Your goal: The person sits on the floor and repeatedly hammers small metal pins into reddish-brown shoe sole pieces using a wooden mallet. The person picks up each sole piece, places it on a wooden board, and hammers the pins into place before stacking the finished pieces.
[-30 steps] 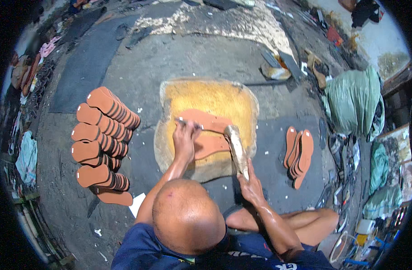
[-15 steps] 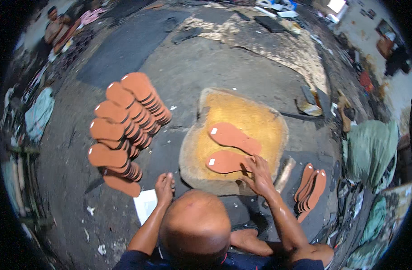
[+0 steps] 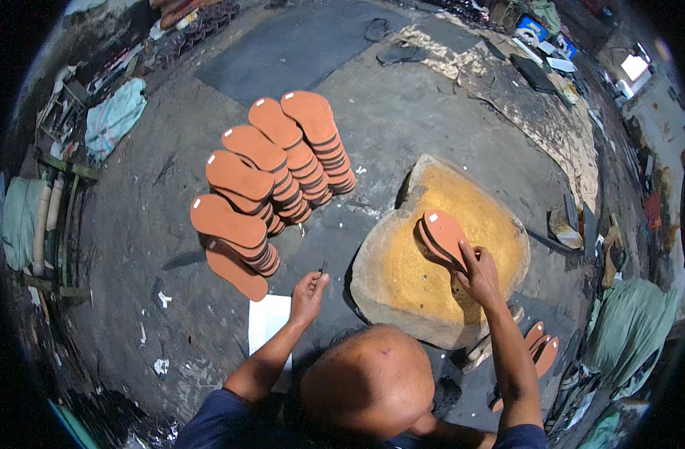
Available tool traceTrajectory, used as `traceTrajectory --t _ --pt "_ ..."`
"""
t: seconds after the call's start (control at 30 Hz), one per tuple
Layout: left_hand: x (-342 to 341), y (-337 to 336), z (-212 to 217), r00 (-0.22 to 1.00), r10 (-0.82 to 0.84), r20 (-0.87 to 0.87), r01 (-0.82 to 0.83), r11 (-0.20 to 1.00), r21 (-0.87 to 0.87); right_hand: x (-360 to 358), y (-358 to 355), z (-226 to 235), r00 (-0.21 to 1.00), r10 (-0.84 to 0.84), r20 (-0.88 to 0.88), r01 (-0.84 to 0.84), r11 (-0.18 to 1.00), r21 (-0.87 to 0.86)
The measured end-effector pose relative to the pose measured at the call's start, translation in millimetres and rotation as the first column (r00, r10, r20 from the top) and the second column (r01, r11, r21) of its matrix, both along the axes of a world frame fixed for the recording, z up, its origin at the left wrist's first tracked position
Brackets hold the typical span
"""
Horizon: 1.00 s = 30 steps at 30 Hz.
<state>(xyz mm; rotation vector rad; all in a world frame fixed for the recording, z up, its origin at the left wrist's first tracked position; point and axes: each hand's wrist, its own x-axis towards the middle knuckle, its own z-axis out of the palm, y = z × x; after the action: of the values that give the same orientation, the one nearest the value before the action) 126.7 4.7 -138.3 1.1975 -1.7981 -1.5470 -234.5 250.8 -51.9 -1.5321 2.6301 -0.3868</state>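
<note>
My right hand (image 3: 479, 277) grips a pair of brown shoe soles (image 3: 443, 233) by their narrow ends, one lying nearly over the other. They are held tilted above a worn yellow-topped block (image 3: 440, 295), and the top sole has a small white sticker near its far end. My left hand (image 3: 309, 295) is closed in a pinch on a small, dark, thin pointed tool (image 3: 324, 266), too small to name more exactly. It is above the floor, left of the block, near a white sheet (image 3: 266, 323).
Several overlapping stacks of brown soles (image 3: 241, 176) stand on the floor to the left. A few more soles (image 3: 546, 358) lie by my right forearm, near a wooden stick (image 3: 488, 348). Green cloth bundles (image 3: 631, 329) are at the right. A dark mat (image 3: 290, 52) lies far off.
The two soles that lay apart on the block are now together and lifted in my right hand. My left hand has moved forward, showing the thin tool. The whole view has shifted.
</note>
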Motion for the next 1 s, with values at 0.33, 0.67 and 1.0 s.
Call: traceTrajectory --t 0.33,0.67,1.0 --pt "9 -4 -23 0.998 0.024 -0.05 -0.023 0.999 0.027 4 127 36 0.602 -0.727 0.33 0.768 0.64 0.009" --pt "-4 -21 -28 0.999 -0.034 0.036 0.046 0.928 -0.371 -10 103 80 0.5 -0.864 -0.064 0.84 0.502 -0.206" --pt "-12 -10 -28 0.998 0.032 0.051 -0.011 0.93 -0.368 34 -443 54 0.735 -0.17 0.656 0.088 0.984 0.157"
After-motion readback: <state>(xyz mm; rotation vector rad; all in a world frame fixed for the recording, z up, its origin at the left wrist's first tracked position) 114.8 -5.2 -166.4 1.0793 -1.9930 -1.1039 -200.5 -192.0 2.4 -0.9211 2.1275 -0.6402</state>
